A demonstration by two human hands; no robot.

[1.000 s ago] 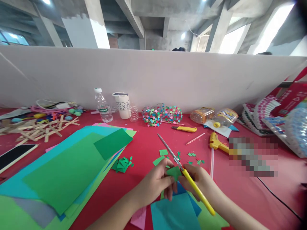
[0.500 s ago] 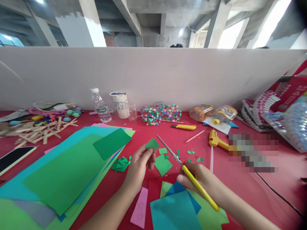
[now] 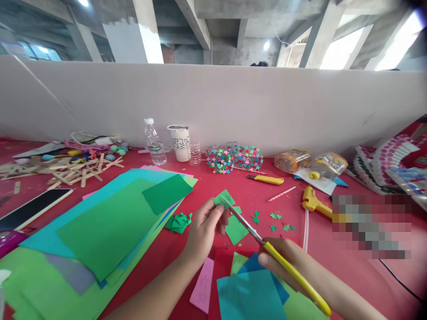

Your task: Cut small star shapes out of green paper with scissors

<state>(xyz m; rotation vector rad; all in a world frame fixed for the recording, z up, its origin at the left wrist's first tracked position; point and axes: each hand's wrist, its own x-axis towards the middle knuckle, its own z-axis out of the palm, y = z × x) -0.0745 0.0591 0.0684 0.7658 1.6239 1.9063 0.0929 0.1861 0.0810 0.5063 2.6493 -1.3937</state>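
My left hand (image 3: 208, 222) pinches a small piece of green paper (image 3: 224, 197) between thumb and fingers, above the red table. My right hand (image 3: 283, 258) is closed on yellow-handled scissors (image 3: 296, 278). Their metal blades point up and left, with the tips at the piece of green paper; I cannot tell whether they have cut into it. Below the blades lies a larger green square (image 3: 236, 230). Several small green stars (image 3: 255, 217) are scattered to the right of it. A heap of green scraps (image 3: 179, 222) lies left of my left hand.
Large coloured sheets (image 3: 110, 226) cover the left side, near a phone (image 3: 36, 206) and wooden sticks (image 3: 83, 171). A bottle (image 3: 155, 144), a cup (image 3: 180, 143) and star-covered shapes (image 3: 220, 160) stand along the white partition (image 3: 207, 102). A utility knife (image 3: 267, 179) and glue gun (image 3: 315, 202) lie to the right.
The scissors' tips have come onto the piece of green paper, which they stood apart from before. The view has shifted, so the table's things appear further right.
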